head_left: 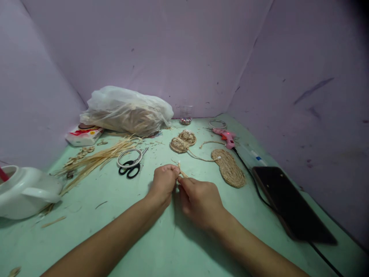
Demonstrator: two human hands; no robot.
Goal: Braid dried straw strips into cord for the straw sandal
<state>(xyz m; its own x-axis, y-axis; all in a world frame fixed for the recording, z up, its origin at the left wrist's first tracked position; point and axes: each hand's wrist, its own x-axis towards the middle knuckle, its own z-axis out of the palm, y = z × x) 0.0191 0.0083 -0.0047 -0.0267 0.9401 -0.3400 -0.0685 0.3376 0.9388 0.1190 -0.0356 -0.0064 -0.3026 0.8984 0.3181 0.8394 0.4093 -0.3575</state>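
My left hand [165, 181] is closed, thumb and fingers pinching a thin pale straw strip [183, 174] whose tip pokes up above the fingers. Close against it, my right hand [200, 196] pinches the same strip from the right. The fingers hide most of it. Beyond my hands lies a coiled braided straw piece [179, 145] with two rounded lobes. A braided cord runs from it to a sole-shaped braided piece [230, 169] at the right.
Black-handled scissors [133, 169] and a ring [120, 158] lie left, beside loose straw strips [106, 154]. Behind are a plastic bag [127, 111] and a bead cup [186, 120]. A pink glue gun [226, 136], its cord, and a dark tablet [291, 204] lie right; a white pot [29, 192] stands left.
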